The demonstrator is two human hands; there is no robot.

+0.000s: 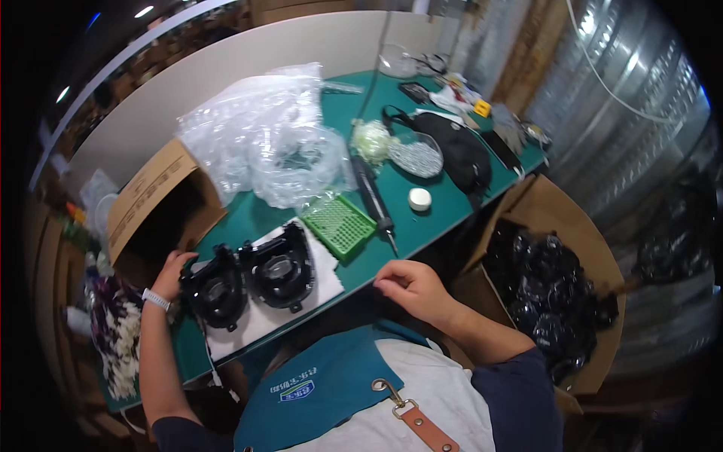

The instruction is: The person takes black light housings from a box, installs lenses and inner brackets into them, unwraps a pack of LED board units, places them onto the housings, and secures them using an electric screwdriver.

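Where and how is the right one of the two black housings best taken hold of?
Probably by the right-hand rim of the right black housing, with the right hand coming from the right. The left black housing crowds its other side, while white cloth shows beyond this rim. The small tab at its lower edge looks too slight to grip.

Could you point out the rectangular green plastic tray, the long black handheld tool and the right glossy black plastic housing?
Rectangular green plastic tray [340, 227]: head view, holed top.
Long black handheld tool [372, 197]: head view, middle of its handle.
Right glossy black plastic housing [282, 268]: head view, its middle.
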